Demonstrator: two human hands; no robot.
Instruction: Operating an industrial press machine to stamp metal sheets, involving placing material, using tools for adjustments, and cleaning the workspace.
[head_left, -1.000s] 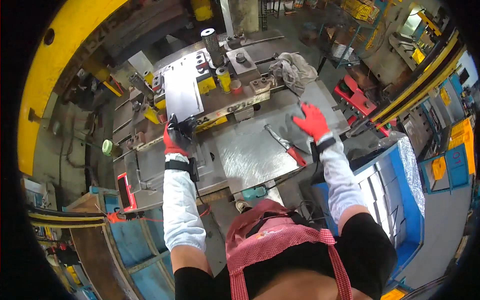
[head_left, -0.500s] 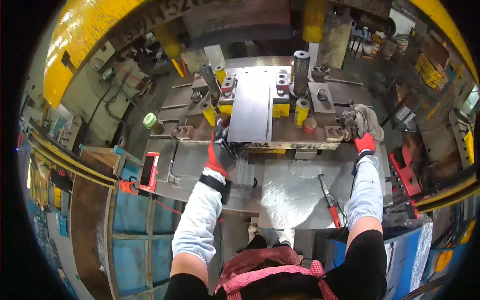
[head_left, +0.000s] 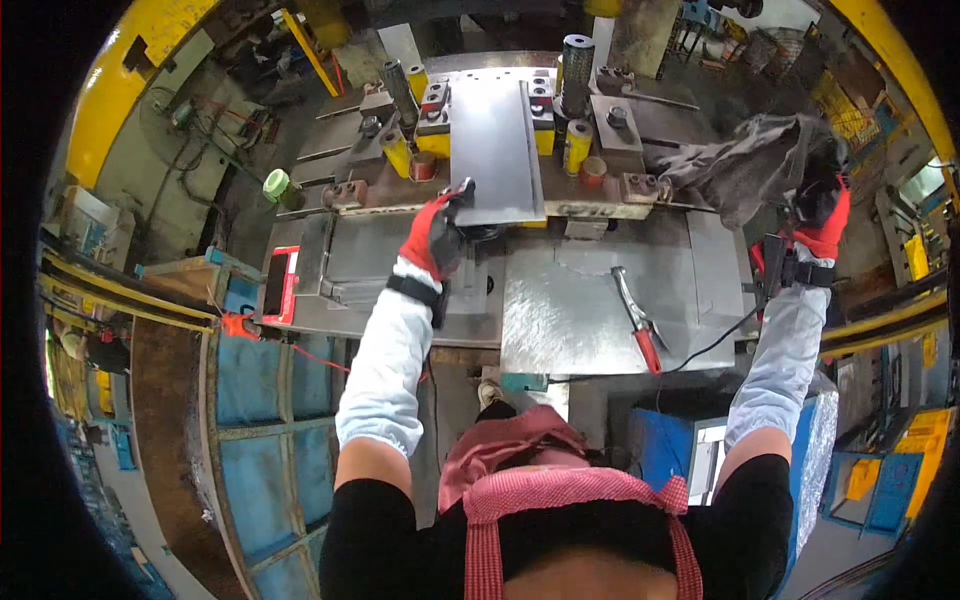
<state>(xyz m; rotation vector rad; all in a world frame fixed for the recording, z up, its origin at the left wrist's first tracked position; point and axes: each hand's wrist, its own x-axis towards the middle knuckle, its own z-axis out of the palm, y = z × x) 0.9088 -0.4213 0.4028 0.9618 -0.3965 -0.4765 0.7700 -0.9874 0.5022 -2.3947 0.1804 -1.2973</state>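
Note:
A flat grey metal sheet [head_left: 490, 150] lies on the press die [head_left: 600, 211], its near end reaching over the die's front edge. My left hand [head_left: 436, 232], in a red and black glove, is closed on the sheet's near left corner, with the thumb side on top and the other fingers partly hidden. Off to the right, my right hand [head_left: 822, 212], gloved the same way, grips a crumpled grey rag [head_left: 735, 170]. The rag hangs in the air, spread out leftward from the hand and smeared by motion.
Red-handled locking pliers [head_left: 638, 318] lie on a shiny metal plate [head_left: 550, 310] in front of the die. Dark guide posts [head_left: 577, 80] and yellow cylinders [head_left: 578, 145] rise beside the sheet. A green-lidded container [head_left: 277, 184] stands at left, near a red-framed dark panel [head_left: 281, 285].
My right hand has lifted the rag off the die's right corner, up and to the right. My left hand stays at the sheet's near left corner. The whole view has shifted.

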